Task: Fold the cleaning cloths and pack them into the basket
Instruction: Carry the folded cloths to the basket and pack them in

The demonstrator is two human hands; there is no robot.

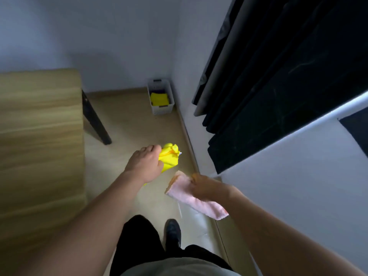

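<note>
A bunched yellow cleaning cloth (pixel 169 156) is gripped in the left hand (pixel 145 164), whose fingers (pixel 151 149) are curled round it; most of the cloth is seen bulging out beyond the knuckles, with a small tail showing below the wrist. A folded pink cleaning cloth (pixel 196 200) is held by the right hand (pixel 207 188), the fingers being clenched over its upper edge, though how far they wrap beneath it cannot be told, as the frame is blurred there. The pink cloth is stretched as a long band, one end jutting out past the fingers towards the left hand, the other trailing back under the right forearm. The two hands are held near each other but apart, above the pale floor (pixel 127 124).

Well beyond the fingers of both hands, a white slotted basket (pixel 162 108) is set on the floor in the corner, against the wall (pixel 119 36). Inside it a folded yellow cloth (pixel 159 99) is laid, with something dark, possibly purple, behind it. To the left of the left hand a wooden tabletop (pixel 39 136) is seen, with a dark leg (pixel 95 120) beneath it. To the right of the right hand dark curtains (pixel 278 76) are hung. Below the hands a dark shoe (pixel 172 233) and dark trousers (pixel 139 246) are visible.
</note>
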